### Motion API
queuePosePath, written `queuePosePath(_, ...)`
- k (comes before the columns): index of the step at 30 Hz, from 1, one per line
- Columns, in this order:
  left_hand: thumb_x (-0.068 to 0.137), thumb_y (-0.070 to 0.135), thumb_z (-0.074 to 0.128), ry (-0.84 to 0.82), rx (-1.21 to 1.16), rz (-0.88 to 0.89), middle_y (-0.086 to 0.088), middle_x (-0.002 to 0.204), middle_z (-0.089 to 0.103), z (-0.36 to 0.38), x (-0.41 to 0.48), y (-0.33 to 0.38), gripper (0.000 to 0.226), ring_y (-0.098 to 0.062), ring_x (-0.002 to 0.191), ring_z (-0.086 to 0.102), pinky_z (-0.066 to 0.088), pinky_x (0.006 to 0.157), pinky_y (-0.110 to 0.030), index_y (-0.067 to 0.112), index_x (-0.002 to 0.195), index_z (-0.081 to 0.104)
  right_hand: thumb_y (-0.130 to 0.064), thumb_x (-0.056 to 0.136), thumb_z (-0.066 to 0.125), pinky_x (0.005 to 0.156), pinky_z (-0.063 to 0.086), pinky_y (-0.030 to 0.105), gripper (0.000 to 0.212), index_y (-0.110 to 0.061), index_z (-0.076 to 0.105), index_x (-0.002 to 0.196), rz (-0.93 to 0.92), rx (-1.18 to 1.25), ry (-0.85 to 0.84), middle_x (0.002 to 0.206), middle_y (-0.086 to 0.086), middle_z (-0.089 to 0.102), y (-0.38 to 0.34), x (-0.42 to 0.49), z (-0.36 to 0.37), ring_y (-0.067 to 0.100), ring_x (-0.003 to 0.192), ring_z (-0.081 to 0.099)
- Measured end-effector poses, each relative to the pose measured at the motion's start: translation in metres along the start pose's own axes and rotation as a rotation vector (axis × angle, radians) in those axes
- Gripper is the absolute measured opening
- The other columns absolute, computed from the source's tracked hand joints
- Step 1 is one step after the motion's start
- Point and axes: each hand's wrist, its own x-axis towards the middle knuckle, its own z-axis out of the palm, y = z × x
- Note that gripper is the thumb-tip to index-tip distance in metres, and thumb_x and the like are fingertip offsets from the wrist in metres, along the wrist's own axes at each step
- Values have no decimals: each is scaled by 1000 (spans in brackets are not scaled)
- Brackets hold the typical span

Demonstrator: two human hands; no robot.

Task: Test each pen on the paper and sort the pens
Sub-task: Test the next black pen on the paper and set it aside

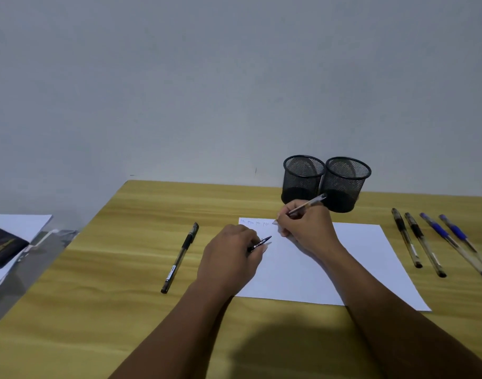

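A white sheet of paper (344,263) lies on the wooden table, with a row of small scribbles (255,222) along its top left edge. My right hand (305,228) grips a clear pen (308,204) whose tip touches the paper just right of the scribbles. My left hand (231,258) rests on the sheet's left edge, closed around a black pen cap (260,242). One black pen (180,257) lies left of the paper. To the right lie two black pens (406,237) (424,243) and two blue pens (450,242) (464,237).
Two black mesh pen cups (302,177) (345,184) stand side by side behind the paper, by the wall. Off the table's left edge sit white papers (18,225) and a dark flat case (1,248).
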Motion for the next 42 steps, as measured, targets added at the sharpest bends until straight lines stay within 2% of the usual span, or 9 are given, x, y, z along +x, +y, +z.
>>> queuePosePath(4,93,48,59,-4,4,-19,15,95,66,-1,1,3,24,-5,93,53,50,73,-30,27,97,70,8,85,68,57,50,39,13,6,67,72,3,26,-4,64,33,61,3,1,2,27,51,58)
queuePosePath(7,92,48,59,-3,1,-30,15,95,66,0,0,2,23,-5,94,54,50,74,-30,28,96,69,13,81,66,56,46,39,12,11,62,70,17,69,-24,59,26,56,6,2,1,27,50,55)
queuePosePath(12,93,48,59,-7,-4,-29,14,98,66,-1,0,3,24,-6,96,54,50,75,-31,27,98,70,12,85,66,55,48,36,13,10,65,72,-5,51,2,68,42,57,0,-2,2,27,50,55)
queuePosePath(24,93,47,59,-6,3,-28,15,98,67,-1,0,3,24,-6,97,55,50,75,-31,27,97,70,9,83,68,55,50,33,8,8,67,74,7,31,31,71,39,62,4,-1,2,28,53,59)
queuePosePath(30,93,47,60,-7,-9,-30,14,99,67,-2,-1,3,24,-8,97,56,51,76,-32,26,98,70,10,83,67,48,48,28,6,10,66,76,-6,33,53,69,38,62,5,0,2,27,50,57)
queuePosePath(35,93,47,60,-6,-12,-26,14,97,67,-2,-1,4,24,-8,95,56,52,76,-34,26,98,70,13,76,67,52,46,33,5,10,65,72,7,51,27,58,24,58,5,0,1,27,49,56)
queuePosePath(39,93,47,59,-11,-12,-32,14,97,67,-2,0,3,25,-8,95,56,52,76,-34,26,98,70,13,78,68,52,49,31,3,11,67,75,7,44,31,66,37,60,2,-3,2,28,51,58)
queuePosePath(42,93,47,60,-12,-11,-32,14,97,67,-2,0,3,24,-8,95,56,51,76,-33,25,97,70,14,80,66,44,43,24,5,14,64,75,2,52,54,60,31,59,1,-3,2,23,45,55)
